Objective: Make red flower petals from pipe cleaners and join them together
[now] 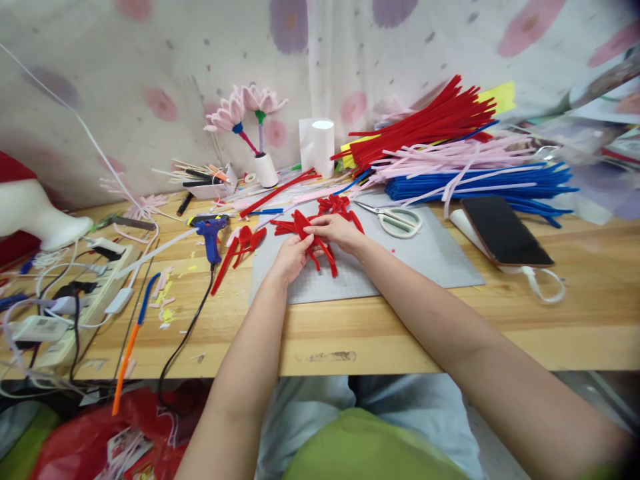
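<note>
Above the grey cutting mat [425, 263], my left hand [294, 257] and my right hand [339, 232] meet around a red pipe cleaner petal [302, 225]. The fingers of both hands are pinched on it, and red stem ends hang below them. More red pipe cleaner pieces [334, 203] lie on the mat just behind my hands. To the left rest several finished-looking red petals [245, 239], partly on the wood. Scissors [400, 221] with pale handles lie on the mat right of my right hand.
A blue glue gun [212, 239] trails its cord at left, near a power strip [95, 313]. Red, pink and blue pipe cleaner bundles [480, 183] lie at back right, before a phone [505, 230]. Pink flowers [260, 100] stand in a white holder [266, 171].
</note>
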Demonstrator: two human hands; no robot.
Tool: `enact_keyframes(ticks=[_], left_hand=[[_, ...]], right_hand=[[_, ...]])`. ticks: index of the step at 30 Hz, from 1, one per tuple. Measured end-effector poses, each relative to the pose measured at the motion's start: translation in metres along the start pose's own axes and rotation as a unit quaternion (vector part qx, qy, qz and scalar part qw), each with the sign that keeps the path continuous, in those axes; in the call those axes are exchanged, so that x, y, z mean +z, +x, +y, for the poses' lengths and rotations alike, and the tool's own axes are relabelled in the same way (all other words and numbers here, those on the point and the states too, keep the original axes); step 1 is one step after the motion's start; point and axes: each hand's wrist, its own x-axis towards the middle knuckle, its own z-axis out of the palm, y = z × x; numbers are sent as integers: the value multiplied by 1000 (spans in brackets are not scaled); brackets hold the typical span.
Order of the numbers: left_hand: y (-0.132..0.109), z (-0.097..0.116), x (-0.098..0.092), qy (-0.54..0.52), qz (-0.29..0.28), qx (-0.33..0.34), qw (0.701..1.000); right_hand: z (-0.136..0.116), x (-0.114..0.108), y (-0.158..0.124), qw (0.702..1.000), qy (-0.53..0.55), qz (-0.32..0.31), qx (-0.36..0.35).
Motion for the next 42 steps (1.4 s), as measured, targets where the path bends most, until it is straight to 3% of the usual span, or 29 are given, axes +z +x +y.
enact_keyframes(ticks=[8,13,18,23,29,33,37,42], left_hand=[[-5,3,0,16,-32,-53,998],[-6,0,7,1,-59,-26,998],[-3,-7,15,21,-4,15,1000],[-2,-9,19,25,21,4,999],[-6,-2,15,-35,-46,-39,998],[-7,2,10,-67,-51,-54,995],[-6,1,9,-46,3,-59,997],[-3,-6,12,40,69,2,997]], right_hand=[[-3,-4,-7,983,59,-164,65],[-1,-2,-5,992,68,-94,42],[-5,6,-5,996,81,9,38],[-6,5,-4,998,62,-7,22],[-5,-7,2,1000,3,13,-5],[-7,-9,1,1000,7,-5,12],[-7,-10,-1,1000,12,1,16],[-3,-9,2,999,-29,23,2]])
